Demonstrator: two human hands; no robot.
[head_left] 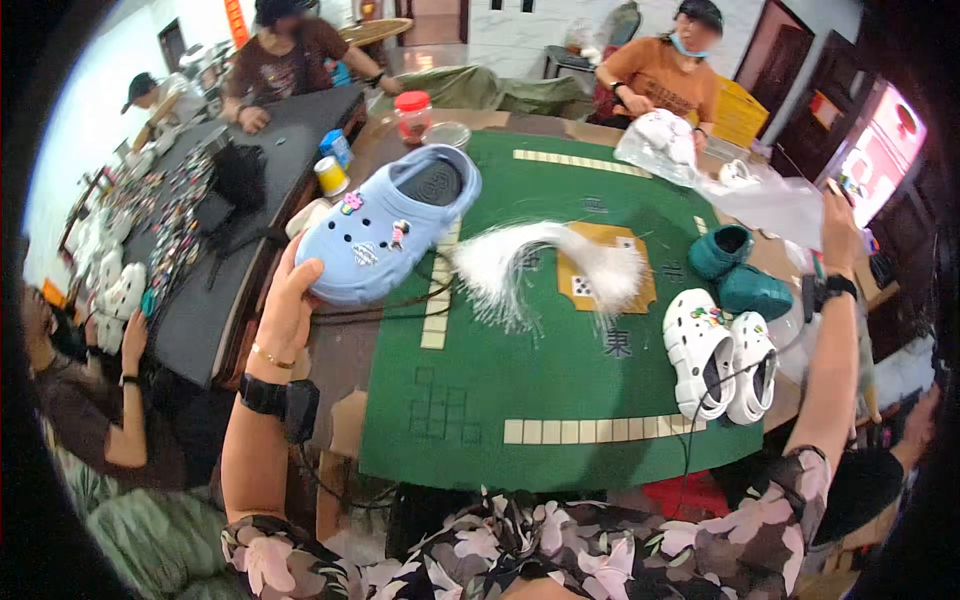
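Note:
A light blue clog (385, 235) is held up by my left hand (288, 295), its thumb pressed on the sole edge and its fingers mostly hidden behind the shoe. Small charms sit in the clog's upper holes. My right hand (842, 230) is raised at the far right, fingers closed in a pinch; a thin line runs from the fingertips, too fine to make out. A bundle of white plastic strands (545, 250) lies on the green mat. To its right are a pair of dark green clogs (755, 290) and a pair of white clogs (700, 345) with charms.
The green mat (480, 440) covers my table. A clear plastic bag (770, 205) is spread at the right, beside a person in orange (665, 75). A red-lidded jar (412, 118) and yellow spool (330, 175) stand far left. Others sit around a dark table (215, 300) at left.

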